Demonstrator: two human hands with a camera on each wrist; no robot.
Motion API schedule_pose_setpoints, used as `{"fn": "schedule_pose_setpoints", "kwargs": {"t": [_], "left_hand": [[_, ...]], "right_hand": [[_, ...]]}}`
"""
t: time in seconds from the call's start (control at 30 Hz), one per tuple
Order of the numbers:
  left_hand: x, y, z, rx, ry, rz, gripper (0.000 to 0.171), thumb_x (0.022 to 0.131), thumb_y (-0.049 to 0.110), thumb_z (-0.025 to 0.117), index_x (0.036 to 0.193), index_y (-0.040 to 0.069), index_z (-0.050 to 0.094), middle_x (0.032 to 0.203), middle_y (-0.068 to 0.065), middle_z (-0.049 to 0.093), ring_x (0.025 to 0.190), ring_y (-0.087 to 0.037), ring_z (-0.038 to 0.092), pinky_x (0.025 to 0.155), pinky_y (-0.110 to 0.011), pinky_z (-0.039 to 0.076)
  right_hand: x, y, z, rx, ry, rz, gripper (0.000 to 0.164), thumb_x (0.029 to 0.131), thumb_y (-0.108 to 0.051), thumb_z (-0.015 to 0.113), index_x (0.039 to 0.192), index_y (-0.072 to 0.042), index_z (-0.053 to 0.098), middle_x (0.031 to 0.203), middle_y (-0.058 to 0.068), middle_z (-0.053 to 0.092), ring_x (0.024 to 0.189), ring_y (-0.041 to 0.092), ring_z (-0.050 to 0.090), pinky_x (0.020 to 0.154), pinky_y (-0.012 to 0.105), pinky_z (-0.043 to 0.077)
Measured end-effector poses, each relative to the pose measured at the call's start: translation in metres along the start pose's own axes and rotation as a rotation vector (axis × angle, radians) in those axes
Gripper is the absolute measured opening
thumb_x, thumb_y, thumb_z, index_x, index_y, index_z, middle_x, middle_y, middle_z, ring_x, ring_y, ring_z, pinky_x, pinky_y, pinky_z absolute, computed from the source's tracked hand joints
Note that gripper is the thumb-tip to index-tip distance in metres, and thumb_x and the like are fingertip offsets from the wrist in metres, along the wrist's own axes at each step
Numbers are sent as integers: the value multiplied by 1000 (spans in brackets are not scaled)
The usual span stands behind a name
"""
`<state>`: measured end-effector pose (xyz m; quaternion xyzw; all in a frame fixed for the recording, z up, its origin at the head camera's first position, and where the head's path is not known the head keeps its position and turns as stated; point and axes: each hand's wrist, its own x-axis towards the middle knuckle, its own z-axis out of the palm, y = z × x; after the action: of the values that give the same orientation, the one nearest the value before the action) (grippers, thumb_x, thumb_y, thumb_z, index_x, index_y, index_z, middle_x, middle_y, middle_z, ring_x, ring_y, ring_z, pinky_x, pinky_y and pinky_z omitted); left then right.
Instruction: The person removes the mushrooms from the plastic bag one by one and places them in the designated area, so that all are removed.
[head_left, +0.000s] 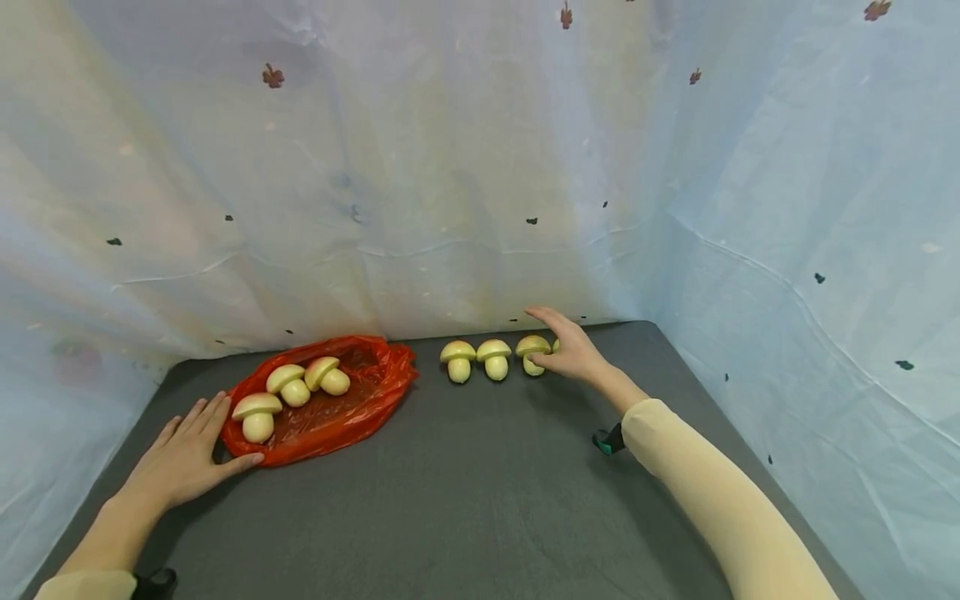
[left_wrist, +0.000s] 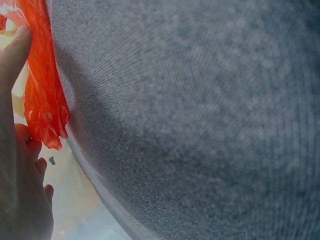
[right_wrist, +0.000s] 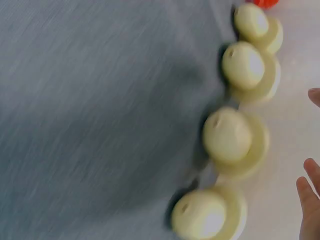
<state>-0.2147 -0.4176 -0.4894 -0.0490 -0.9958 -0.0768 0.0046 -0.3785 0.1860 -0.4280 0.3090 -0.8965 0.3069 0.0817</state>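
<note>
A red plastic bag [head_left: 330, 425] lies spread at the back left of the table, with three toy mushrooms [head_left: 258, 417] on it, pale-stemmed and yellow-capped. My left hand [head_left: 183, 454] rests at the bag's left edge, fingers straight and thumb spread along its near side. Several more such mushrooms [head_left: 493, 360] lie in a row to the right of the bag. Over the right end of that row is my right hand [head_left: 576, 350], fingers extended and apart, holding nothing. It partly covers the last mushroom; the right wrist view shows the mushrooms [right_wrist: 227, 135] beside the fingertips [right_wrist: 312, 172].
The dark grey table [head_left: 450, 508] ends at the back against a pale, patterned cloth [head_left: 450, 167] hung like a wall. Another such cloth wall [head_left: 817, 275] stands close along the right side. A dark strap [head_left: 609, 439] hangs at my right wrist.
</note>
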Motion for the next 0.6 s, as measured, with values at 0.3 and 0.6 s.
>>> {"fn": "schedule_pose_setpoints", "kwargs": {"t": [0.3, 0.6], "left_hand": [[0, -1, 2, -1, -3, -2, 124, 90, 75, 62, 162, -11, 9, 164, -40, 15, 148, -62, 15, 116, -77, 11], [0, 1, 0, -6, -7, -5, 124, 90, 75, 61, 163, -10, 8, 164, -39, 14, 148, -62, 14, 117, -76, 10]], "right_hand": [[27, -44, 29, 66, -35, -125, 79, 91, -14, 80, 161, -17, 42, 165, 9, 39, 150, 33, 39, 115, 60, 40], [57, -88, 60, 123, -75, -274, 79, 91, -13, 81, 160, -13, 42, 164, 15, 40, 149, 30, 41, 116, 54, 42]]}}
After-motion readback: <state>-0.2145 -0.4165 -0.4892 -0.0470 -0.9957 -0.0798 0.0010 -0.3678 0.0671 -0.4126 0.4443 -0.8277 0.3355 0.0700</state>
